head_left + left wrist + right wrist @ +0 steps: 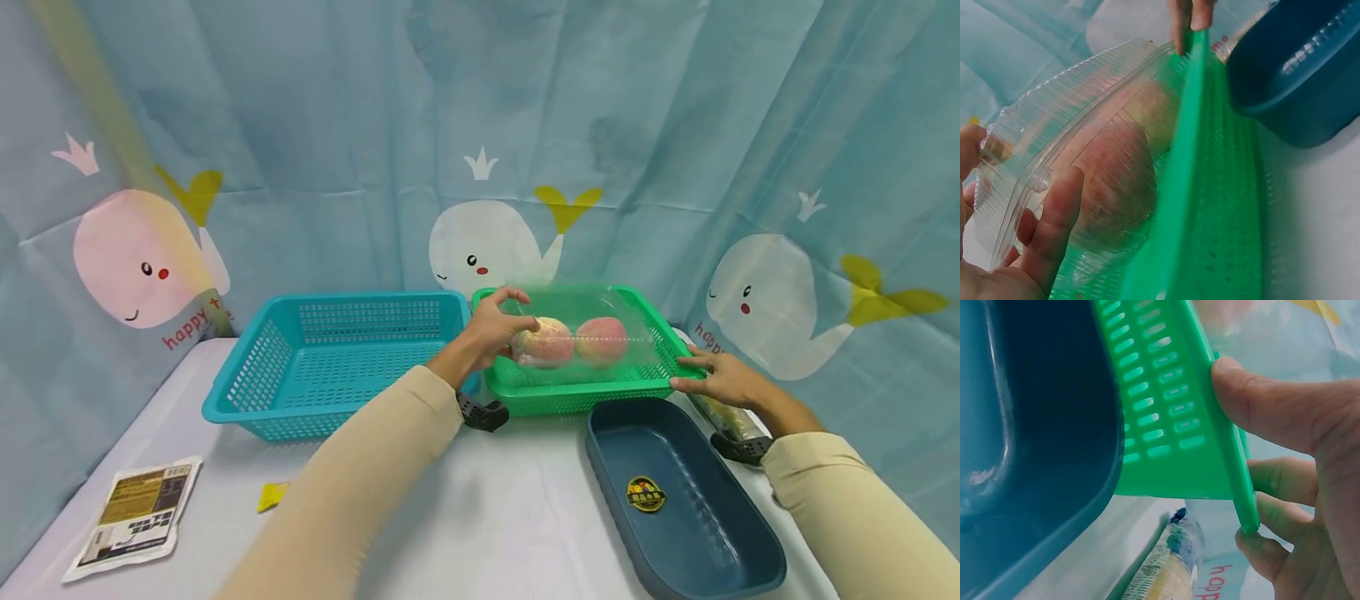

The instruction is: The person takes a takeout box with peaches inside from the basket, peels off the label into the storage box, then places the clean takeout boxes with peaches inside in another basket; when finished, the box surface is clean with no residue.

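Note:
In the head view, my left hand [491, 329] grips the left end of a clear plastic clamshell box [573, 302]. A yellow-pink round fruit [551, 343] and a pinker fruit [602, 340] show through it. The left wrist view has my thumb and fingers around the edge of the box, which is tilted inside the green basket [577, 403]. My right hand [726, 381] holds the basket's near right corner. In the right wrist view, the thumb lies on one side of the green rim [1225, 434] and the fingers on the other.
A blue basket [360, 421] stands left of the green one. In front sits a dark blue tray [678, 525] bearing a round sticker [646, 494]. A printed packet [135, 517] and a small yellow piece [272, 496] lie on the left. Another packet [1169, 572] lies by the right hand.

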Demonstrator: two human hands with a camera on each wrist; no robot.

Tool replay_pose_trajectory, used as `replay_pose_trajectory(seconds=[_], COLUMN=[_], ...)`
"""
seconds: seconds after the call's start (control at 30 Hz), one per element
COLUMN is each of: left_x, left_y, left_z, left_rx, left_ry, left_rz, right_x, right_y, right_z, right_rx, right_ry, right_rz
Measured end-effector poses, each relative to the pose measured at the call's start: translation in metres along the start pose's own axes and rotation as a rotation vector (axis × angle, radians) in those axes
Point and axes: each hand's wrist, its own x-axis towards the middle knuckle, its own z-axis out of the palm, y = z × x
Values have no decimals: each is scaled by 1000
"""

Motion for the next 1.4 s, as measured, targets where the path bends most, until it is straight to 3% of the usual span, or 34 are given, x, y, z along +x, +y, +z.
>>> replay_pose_trajectory(seconds=[0.27, 0.53, 0.77, 0.83, 1.03, 1.2, 1.4], left_x=[12, 19, 17, 16, 17, 19, 17], left_y=[-26, -30, -29, -30, -32, -35, -32], left_z=[8, 14, 26, 28, 27, 28, 29], left_rx=[-4, 48, 188, 203, 175, 259, 312], left_ry=[18, -4, 123, 133, 12, -121, -154], left_rz=[-68, -123, -171, -172, -218, -272, -276], right_x=[2, 2, 3, 2, 1, 1, 1], right_y=[-3, -4, -3, -4, -3, -3, -2], right_z=[3, -1, 0, 0, 0, -1, 1], right_rx=[2, 4, -12, -12, -6, -6, 3], right_ry=[-5, -7, -16, -12, -9, -11, -17], right_rz=[10, 12, 20, 20, 23, 25, 21])
